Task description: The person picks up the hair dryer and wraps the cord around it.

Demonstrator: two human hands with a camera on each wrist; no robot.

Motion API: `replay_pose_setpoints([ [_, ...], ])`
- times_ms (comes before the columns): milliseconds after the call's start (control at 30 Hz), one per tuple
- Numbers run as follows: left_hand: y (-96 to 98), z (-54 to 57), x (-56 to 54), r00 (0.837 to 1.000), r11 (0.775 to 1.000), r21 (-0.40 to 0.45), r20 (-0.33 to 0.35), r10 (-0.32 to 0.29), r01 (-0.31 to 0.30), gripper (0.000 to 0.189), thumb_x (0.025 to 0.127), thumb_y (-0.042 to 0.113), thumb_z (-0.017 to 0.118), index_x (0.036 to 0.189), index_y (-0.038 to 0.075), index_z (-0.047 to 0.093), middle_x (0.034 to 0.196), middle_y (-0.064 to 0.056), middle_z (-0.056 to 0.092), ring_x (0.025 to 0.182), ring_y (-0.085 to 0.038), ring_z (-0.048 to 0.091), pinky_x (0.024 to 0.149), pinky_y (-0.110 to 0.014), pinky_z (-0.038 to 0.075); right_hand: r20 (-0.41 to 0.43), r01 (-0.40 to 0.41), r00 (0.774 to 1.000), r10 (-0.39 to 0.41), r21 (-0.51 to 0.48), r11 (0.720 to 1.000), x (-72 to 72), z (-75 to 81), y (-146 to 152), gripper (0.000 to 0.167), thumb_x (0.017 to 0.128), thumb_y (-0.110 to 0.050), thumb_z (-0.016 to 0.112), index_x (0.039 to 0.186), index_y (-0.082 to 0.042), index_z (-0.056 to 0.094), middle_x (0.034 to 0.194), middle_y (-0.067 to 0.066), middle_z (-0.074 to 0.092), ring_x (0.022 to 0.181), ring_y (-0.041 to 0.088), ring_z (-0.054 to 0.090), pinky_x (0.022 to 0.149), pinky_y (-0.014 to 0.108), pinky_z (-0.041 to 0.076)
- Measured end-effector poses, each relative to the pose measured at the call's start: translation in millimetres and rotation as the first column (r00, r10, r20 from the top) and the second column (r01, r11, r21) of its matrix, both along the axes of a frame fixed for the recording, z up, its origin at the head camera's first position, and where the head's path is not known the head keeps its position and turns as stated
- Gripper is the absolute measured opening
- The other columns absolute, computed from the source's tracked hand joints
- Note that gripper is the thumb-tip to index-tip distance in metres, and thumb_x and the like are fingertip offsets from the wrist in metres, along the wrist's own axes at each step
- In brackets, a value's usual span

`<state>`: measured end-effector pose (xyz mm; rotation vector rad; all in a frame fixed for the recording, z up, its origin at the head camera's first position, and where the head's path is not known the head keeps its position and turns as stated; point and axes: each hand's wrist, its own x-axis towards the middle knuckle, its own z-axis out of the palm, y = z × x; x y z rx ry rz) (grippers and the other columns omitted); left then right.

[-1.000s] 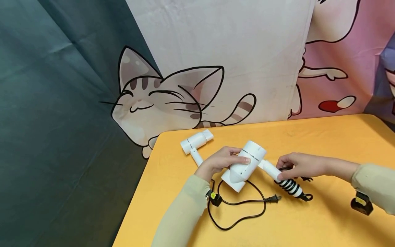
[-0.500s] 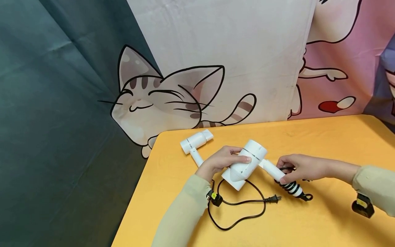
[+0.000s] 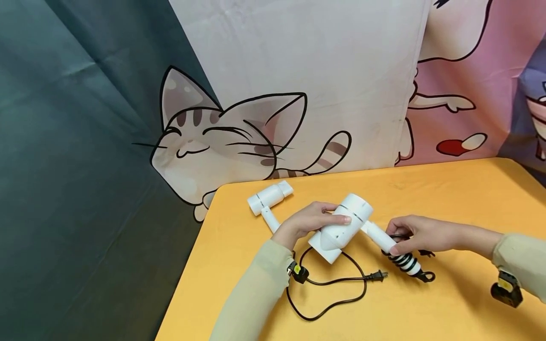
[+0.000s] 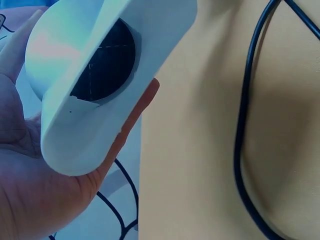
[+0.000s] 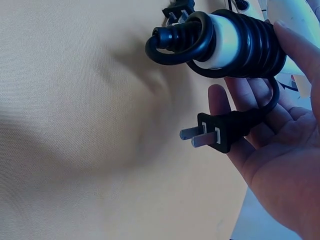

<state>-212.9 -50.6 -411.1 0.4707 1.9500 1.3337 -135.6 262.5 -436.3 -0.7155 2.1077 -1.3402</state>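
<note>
Both hands hold a white hair dryer [image 3: 353,212] above the yellow table. My left hand [image 3: 309,220] grips its barrel, thumb along the near side. The dryer's wide flat nozzle [image 4: 85,135], with a dark round opening inside, fills the left wrist view. My right hand [image 3: 426,232] holds the handle [image 3: 378,237], thumb on top and fingers beneath. Black cord [image 5: 257,42] is wound tightly around the lower handle, ending in a hanging loop [image 5: 172,50]. Its two-pin plug [image 5: 217,131] sticks out beside the right fingers.
A second white hair dryer [image 3: 270,198] lies behind my left hand, its handle partly hidden by that hand. A loose black cord [image 3: 328,310] loops over the yellow table [image 3: 426,312], with its plug [image 3: 377,275] in the middle. A printed cat curtain [image 3: 222,142] hangs behind.
The right thumb has slid slightly down the handle toward the wound cord. The left hand keeps its grip on the barrel. The head view has shifted a little.
</note>
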Motion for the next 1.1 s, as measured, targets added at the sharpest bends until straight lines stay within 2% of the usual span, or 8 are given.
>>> replay_pose_setpoints([
  [267, 7.0, 16.5, -3.8, 0.994, 0.997, -0.076, -0.104, 0.019, -0.027, 0.067, 0.099, 0.042, 0.076, 0.155, 0.012, 0.057, 0.111, 0.0, 0.076, 0.095, -0.015, 0.073, 0.079, -0.03, 0.061, 0.023, 0.032, 0.999, -0.031, -0.033, 0.999, -0.2, -0.9, 8.8, 0.022, 0.103, -0.009, 0.07, 0.118, 0.006, 0.062, 0.097, 0.003, 0.073, 0.082, 0.006, 0.062, 0.065, 0.025, 0.053],
  [500, 2.8, 22.1, -9.1, 0.987, 0.995, -0.049, -0.136, 0.08, -0.087, 0.062, 0.099, 0.051, 0.074, 0.152, 0.022, 0.062, 0.134, 0.004, 0.07, 0.115, -0.013, 0.067, 0.095, -0.036, 0.058, 0.061, 0.106, 0.993, -0.105, -0.015, 0.994, 1.5, -1.6, 19.9, 0.026, 0.104, -0.012, 0.07, 0.121, 0.006, 0.063, 0.091, 0.0, 0.067, 0.078, 0.008, 0.061, 0.063, 0.027, 0.054],
  [633, -6.4, 24.1, -10.7, 0.973, 0.992, 0.021, -0.194, 0.127, -0.125, 0.061, 0.1, 0.048, 0.073, 0.153, 0.021, 0.06, 0.136, 0.005, 0.072, 0.126, -0.013, 0.065, 0.103, -0.041, 0.058, 0.061, 0.16, 0.985, -0.16, 0.008, 0.987, 0.3, -0.3, 32.1, 0.028, 0.106, -0.014, 0.067, 0.124, 0.007, 0.063, 0.092, 0.002, 0.069, 0.076, 0.011, 0.063, 0.063, 0.029, 0.055],
  [800, -25.8, 28.3, -8.1, 0.956, 0.979, 0.1, -0.22, 0.194, -0.175, 0.057, 0.102, 0.042, 0.073, 0.153, 0.02, 0.06, 0.133, 0.004, 0.073, 0.127, -0.016, 0.066, 0.107, -0.044, 0.056, 0.026, 0.229, 0.973, -0.231, 0.061, 0.971, -5.9, 0.6, 49.6, 0.034, 0.109, -0.016, 0.063, 0.132, 0.009, 0.06, 0.095, 0.002, 0.073, 0.078, 0.015, 0.065, 0.065, 0.03, 0.055],
  [1000, -48.2, 23.2, -3.7, 0.947, 0.97, 0.097, -0.213, 0.239, -0.223, 0.057, 0.102, 0.044, 0.072, 0.153, 0.02, 0.06, 0.138, -0.001, 0.07, 0.131, -0.018, 0.064, 0.107, -0.043, 0.056, -0.011, 0.321, 0.946, -0.323, 0.153, 0.935, -15.2, -4.4, 73.4, 0.044, 0.11, -0.022, 0.06, 0.139, 0.012, 0.054, 0.101, 0.002, 0.07, 0.085, 0.014, 0.065, 0.075, 0.029, 0.054],
  [1100, -57.1, 17.5, -1.4, 0.945, 0.966, 0.094, -0.204, 0.256, -0.242, 0.057, 0.103, 0.044, 0.072, 0.153, 0.02, 0.061, 0.142, -0.002, 0.068, 0.133, -0.02, 0.063, 0.107, -0.043, 0.056, 0.005, 0.345, 0.937, -0.35, 0.157, 0.925, -21.3, -7.8, 86.3, 0.046, 0.111, -0.022, 0.058, 0.14, 0.014, 0.052, 0.094, 0.004, 0.068, 0.079, 0.018, 0.065, 0.073, 0.031, 0.055],
])
